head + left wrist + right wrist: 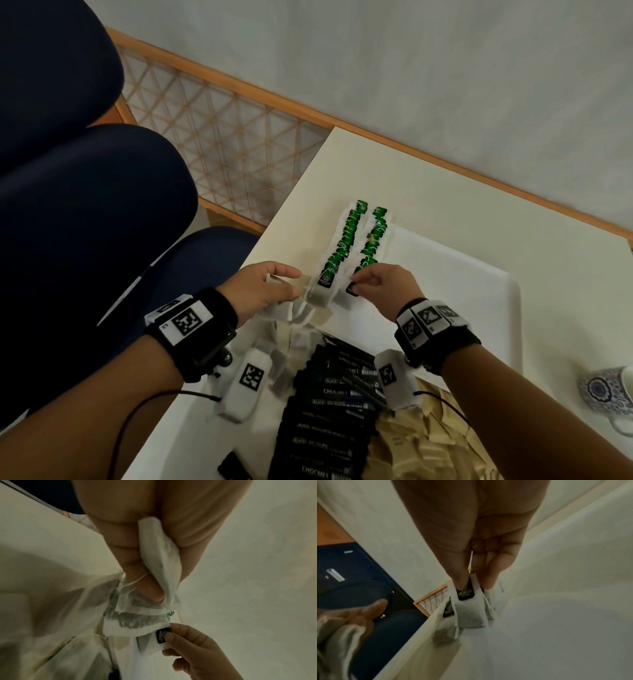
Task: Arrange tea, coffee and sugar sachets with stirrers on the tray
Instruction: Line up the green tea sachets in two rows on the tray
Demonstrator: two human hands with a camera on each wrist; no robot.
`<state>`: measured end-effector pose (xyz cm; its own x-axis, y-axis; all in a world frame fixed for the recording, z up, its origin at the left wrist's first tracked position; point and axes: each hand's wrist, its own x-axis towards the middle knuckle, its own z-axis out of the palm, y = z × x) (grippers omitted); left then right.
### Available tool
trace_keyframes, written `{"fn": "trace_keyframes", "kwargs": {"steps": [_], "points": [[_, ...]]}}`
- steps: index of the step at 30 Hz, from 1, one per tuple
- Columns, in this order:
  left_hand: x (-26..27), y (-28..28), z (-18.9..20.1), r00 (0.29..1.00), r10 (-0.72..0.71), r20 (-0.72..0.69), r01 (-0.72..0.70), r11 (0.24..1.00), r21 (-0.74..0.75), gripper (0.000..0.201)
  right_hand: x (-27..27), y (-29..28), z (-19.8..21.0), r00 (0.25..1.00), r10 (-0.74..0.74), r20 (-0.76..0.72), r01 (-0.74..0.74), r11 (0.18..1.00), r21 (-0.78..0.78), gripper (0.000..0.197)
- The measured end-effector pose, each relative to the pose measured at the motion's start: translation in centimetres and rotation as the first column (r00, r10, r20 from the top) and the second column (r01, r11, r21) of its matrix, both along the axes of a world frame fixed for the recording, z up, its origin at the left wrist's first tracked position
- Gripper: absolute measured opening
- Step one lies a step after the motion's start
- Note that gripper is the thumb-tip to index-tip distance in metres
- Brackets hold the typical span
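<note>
On the white plastic tray [479, 274] on the pale bench [428, 178], two rows of white paper tea bags with green tags [346, 236] lie side by side. The right hand [383, 287] pinches the dark tag of the nearest tea bag [471, 615]. The left hand [263, 291] grips a loose bunch of white tea bags [159, 561] just beside the rows.

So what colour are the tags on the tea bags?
Green and black tags, clearest in the head view.

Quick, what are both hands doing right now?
Left hand: holds a bunch of tea bags.
Right hand: pinches one tea bag's tag.
</note>
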<state>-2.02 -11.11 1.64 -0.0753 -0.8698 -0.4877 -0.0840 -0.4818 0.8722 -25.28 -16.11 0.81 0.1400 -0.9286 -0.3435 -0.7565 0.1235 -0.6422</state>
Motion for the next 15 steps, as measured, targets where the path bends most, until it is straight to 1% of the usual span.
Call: {"fn": "trace_keyframes", "kwargs": {"steps": [3, 5, 7, 8, 9, 11, 12, 13, 15], "points": [[-0.4, -0.1, 0.0, 1.0, 0.008, -0.029, -0.008, 1.0, 0.006, 0.024, 0.0, -0.3, 0.0, 0.999, 0.005, -0.052, -0.008, 0.999, -0.048, 0.009], [-0.6, -0.1, 0.1, 0.998, 0.023, -0.065, -0.021, 1.0, 0.019, 0.023, 0.0, -0.1, 0.2, 0.996, 0.022, -0.092, -0.034, 0.992, -0.122, 0.016], [-1.0, -0.2, 0.0, 0.995, 0.029, -0.096, -0.026, 0.999, 0.032, 0.022, 0.3, 0.6, 1.0, 0.996, 0.068, -0.048, -0.077, 0.976, -0.203, 0.021], [-1.1, -0.2, 0.0, 0.994, 0.029, -0.107, -0.025, 0.999, 0.038, 0.022, 0.5, 1.1, 1.4, 0.993, 0.113, 0.017, -0.107, 0.972, -0.207, 0.025], [-1.3, -0.2, 0.0, 0.993, 0.029, -0.119, -0.024, 0.999, 0.045, 0.022, 0.8, 1.7, 1.8, 0.982, 0.158, 0.102, -0.141, 0.977, -0.157, 0.03], [-1.8, -0.3, 0.0, 0.987, 0.037, -0.158, -0.027, 0.998, 0.064, 0.022, 1.7, 3.0, 2.4, 0.946, 0.212, 0.247, -0.224, 0.974, 0.022, 0.046], [-2.0, -0.3, 0.1, 0.981, 0.048, -0.19, -0.034, 0.996, 0.079, 0.021, 2.1, 3.5, 2.3, 0.936, 0.228, 0.267, -0.255, 0.964, 0.071, 0.054], [-2.1, -0.2, 0.2, 0.971, 0.066, -0.23, -0.044, 0.994, 0.099, 0.021, 2.5, 3.8, 2.0, 0.937, 0.237, 0.255, -0.264, 0.961, 0.077, 0.057], [-2.4, -0.2, 0.3, 0.952, 0.096, -0.292, -0.061, 0.99, 0.128, 0.02, 3.0, 4.1, 1.3, 0.953, 0.215, 0.214, -0.227, 0.973, 0.033, 0.052]]}}
